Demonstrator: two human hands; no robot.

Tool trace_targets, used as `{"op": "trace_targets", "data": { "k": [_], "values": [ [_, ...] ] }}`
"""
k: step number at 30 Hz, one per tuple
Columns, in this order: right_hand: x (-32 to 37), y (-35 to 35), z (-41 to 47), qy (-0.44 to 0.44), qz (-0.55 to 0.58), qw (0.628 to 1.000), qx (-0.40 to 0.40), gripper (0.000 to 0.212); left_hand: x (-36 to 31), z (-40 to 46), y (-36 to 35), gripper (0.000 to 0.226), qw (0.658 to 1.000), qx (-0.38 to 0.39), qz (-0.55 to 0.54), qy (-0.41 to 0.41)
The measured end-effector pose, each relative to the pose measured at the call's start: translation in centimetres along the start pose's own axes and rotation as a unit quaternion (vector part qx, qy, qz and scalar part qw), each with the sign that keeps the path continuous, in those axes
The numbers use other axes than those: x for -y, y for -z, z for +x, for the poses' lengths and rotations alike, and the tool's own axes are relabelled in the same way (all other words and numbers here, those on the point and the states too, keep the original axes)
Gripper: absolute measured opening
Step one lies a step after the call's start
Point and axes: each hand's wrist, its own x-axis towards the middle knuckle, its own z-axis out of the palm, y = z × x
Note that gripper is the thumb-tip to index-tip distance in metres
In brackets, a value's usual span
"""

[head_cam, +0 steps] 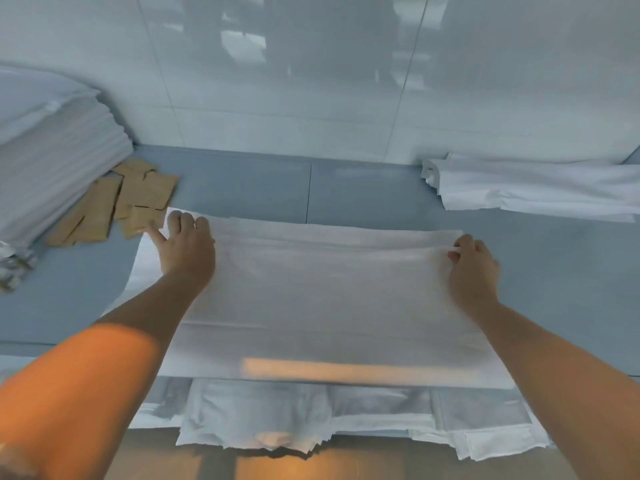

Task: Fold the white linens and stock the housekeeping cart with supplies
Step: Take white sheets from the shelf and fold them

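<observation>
White cloth fills the middle of the view: a folded linen (322, 299) lying flat on a blue-grey table (242, 181), a wide rectangle with its long edges running from 9 to 3 o'clock. Its surface is smooth, with faint creases across it, and an orange band of light falls on its near edge at 6 o'clock. Lower layers of the same white fabric hang over the table's front edge there, their hems ragged.

At the far corner toward 10 o'clock, the left hand (185, 247) rests on the cloth, fingers bent down over its edge and thumb spread outward. Toward 2 o'clock, the right hand (472, 268) pinches the far right corner, fingers curled tight on the fabric.

At 9 o'clock rises a stack of folded white linens (52, 150), with brown paper packets (121, 202) scattered just beside it. At 2 o'clock, well apart from the hands, lies a loose white sheet (533, 188) against the pale tiled wall (311, 81).
</observation>
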Motion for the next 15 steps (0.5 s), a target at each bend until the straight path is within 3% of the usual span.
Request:
{"op": "trace_targets", "data": {
  "k": [2, 4, 7, 9, 11, 13, 15],
  "values": [
    [0.3, -0.8, -0.5, 0.005, -0.076, 0.997, -0.005, 0.032, -0.2, -0.3, -0.1, 0.042, 0.999, 0.003, -0.027, 0.018],
    [1.7, -0.9, -1.7, 0.037, -0.080, 0.995, -0.036, 0.043, -1.2, -1.4, 0.4, 0.046, 0.996, -0.018, -0.088, 0.010],
    [6.1, -1.3, -5.1, 0.152, -0.032, 0.986, -0.062, 0.036, -4.9, -5.1, 1.7, 0.039, 0.980, -0.063, -0.171, -0.083],
    [9.5, -2.3, -7.8, 0.234, 0.009, 0.972, -0.013, 0.034, -8.2, -8.2, 2.0, 0.034, 0.953, -0.058, -0.240, -0.176],
    [11.9, -3.6, -10.0, 0.278, 0.025, 0.956, 0.093, 0.037, -11.0, -10.4, 1.6, 0.043, 0.941, 0.023, -0.245, -0.232],
    [12.7, -5.0, -11.0, 0.274, -0.008, 0.946, 0.174, 0.043, -12.3, -11.1, 0.2, 0.051, 0.948, 0.098, -0.184, -0.238],
    [12.3, -5.9, -10.7, 0.262, -0.053, 0.944, 0.194, 0.049, -12.2, -10.9, -1.0, 0.055, 0.954, 0.117, -0.147, -0.234]
  ]
}}
